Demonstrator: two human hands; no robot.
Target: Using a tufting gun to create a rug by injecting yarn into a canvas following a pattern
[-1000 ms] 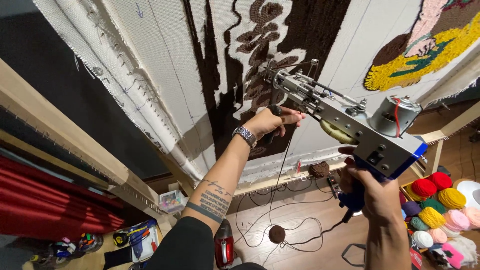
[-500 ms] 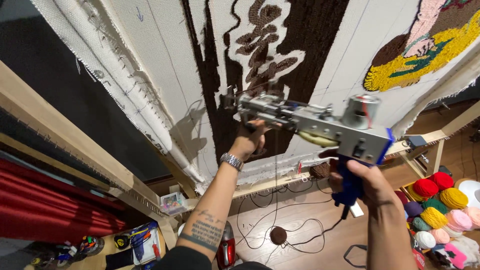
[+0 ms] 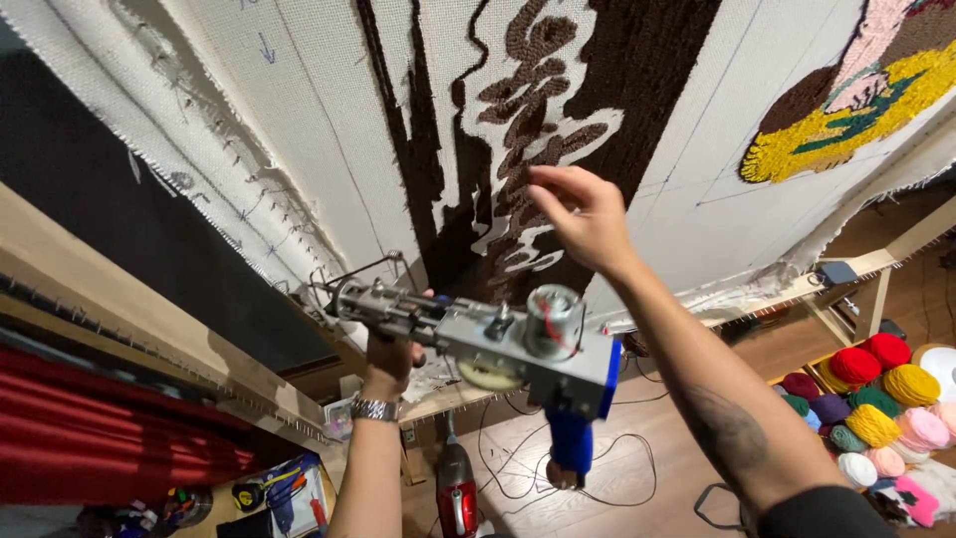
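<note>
Tufting cloth point(image 3: 299, 130), pale and stretched tight on a wooden frame point(image 3: 90, 299), fills most of the view and hangs tilted overhead. Dark brown pile point(image 3: 637, 90) runs down its middle in bands and curls, and a yellow, pink and brown patch point(image 3: 846, 110) sits at the upper right. Keeping the cloth taut on the frame likely lets a hand press on it without it sagging.

Below the cloth the tufting gun point(image 3: 478, 339) is held level, its metal nose pointing left and its blue handle point(image 3: 573, 438) hanging down with nothing around it. The left hand point(image 3: 393, 354) comes up from beneath and is closed around the gun's front part, carrying the tool by that grip alone; a watch point(image 3: 375, 407) shows on that wrist.

The right hand point(image 3: 583, 214) is raised to the brown pile, fingers loosely spread and empty, fingertips at or just off the tufts; contact cannot be told for sure.

Balls of yarn point(image 3: 876, 399) in many colours lie at lower right, and cables point(image 3: 518, 468) trail across the floor.
</note>
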